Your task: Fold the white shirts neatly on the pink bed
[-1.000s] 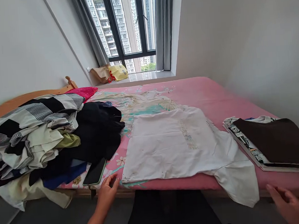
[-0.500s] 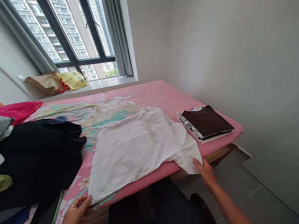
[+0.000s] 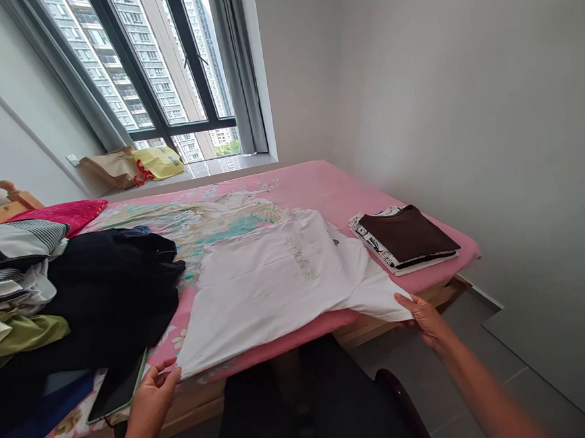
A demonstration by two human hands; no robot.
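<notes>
A white T-shirt point(image 3: 261, 274) with small print lies spread across the bed, its hem to the left and its near sleeve reaching past the bed's front edge at the right. My left hand point(image 3: 157, 388) pinches the near hem corner between thumb and fingers. At the sleeve's end, my right hand point(image 3: 424, 316) is closed on the cloth and holds it out taut over the edge. Right of the shirt rests a folded stack of clothes point(image 3: 409, 237), a dark brown garment on top.
A heap of dark clothes point(image 3: 112, 291) and striped and green garments lies on the left. Under it, a tablet-like dark slab point(image 3: 117, 391) sits at the bed edge. The pink bedsheet point(image 3: 310, 178) reaches back to the window sill, where paper and yellow bags point(image 3: 161, 163) stand.
My right hand has drawn the sleeve to the right and slightly up, straightening it. My left hand still holds the hem corner. The view has turned a little to the left.
</notes>
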